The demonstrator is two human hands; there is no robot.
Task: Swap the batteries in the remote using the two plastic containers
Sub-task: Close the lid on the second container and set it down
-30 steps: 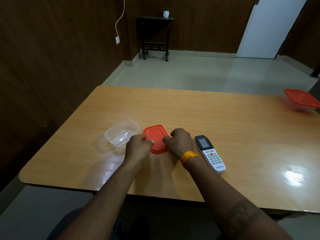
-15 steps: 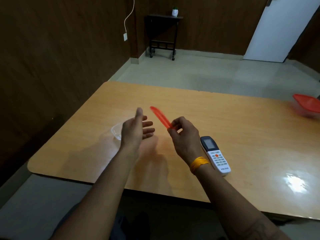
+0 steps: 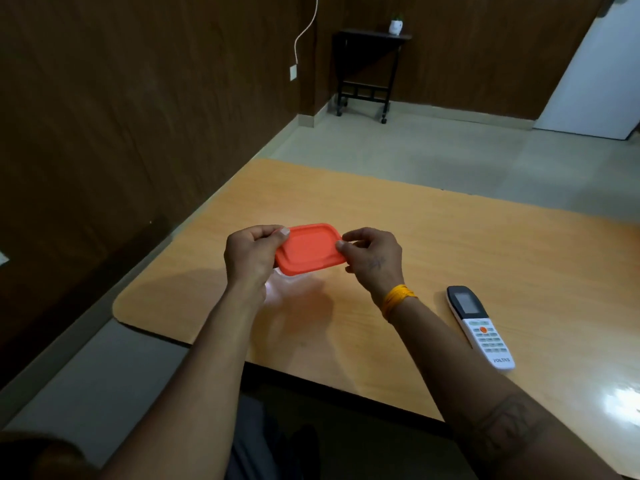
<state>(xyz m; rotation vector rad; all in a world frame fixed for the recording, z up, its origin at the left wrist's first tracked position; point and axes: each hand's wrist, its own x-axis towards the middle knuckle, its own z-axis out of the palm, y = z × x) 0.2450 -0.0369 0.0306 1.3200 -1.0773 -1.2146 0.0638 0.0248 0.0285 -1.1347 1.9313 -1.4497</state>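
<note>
Both my hands hold an orange plastic lid flat, a little above the wooden table. My left hand pinches the lid's left edge and my right hand pinches its right edge. The white remote with a dark screen lies face up on the table, to the right of my right wrist and apart from it. The clear container seen earlier is hidden behind the lid and my hands. No batteries are visible.
The table's near edge runs just under my forearms, and its rounded left corner is close to a dark wood-panelled wall. A small black side table stands far back on the floor, beside a white door.
The orange lid went from lying on the table to being lifted edge-on by my right hand. Now it is level, with my left hand also gripping it. The view has swung left.
</note>
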